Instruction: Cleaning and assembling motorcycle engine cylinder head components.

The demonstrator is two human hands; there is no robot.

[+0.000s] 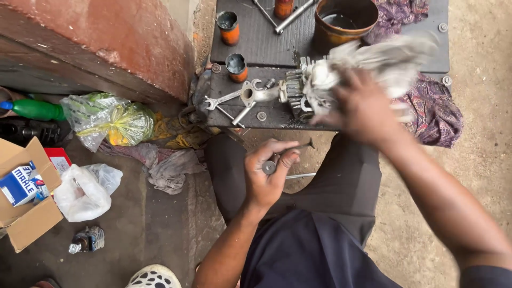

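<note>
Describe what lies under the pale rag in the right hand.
The right hand presses a blurred pale rag onto a finned metal engine part on the dark board. Fins and a pipe stub show at its left; the rest is covered.

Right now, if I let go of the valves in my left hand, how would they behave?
The valves look like solid metal, so probably stiff and heavy for their size. With thin round stems and disc heads, they would likely roll in an arc. The left hand pinches them loosely; any oil on them could make them slippery.
</note>
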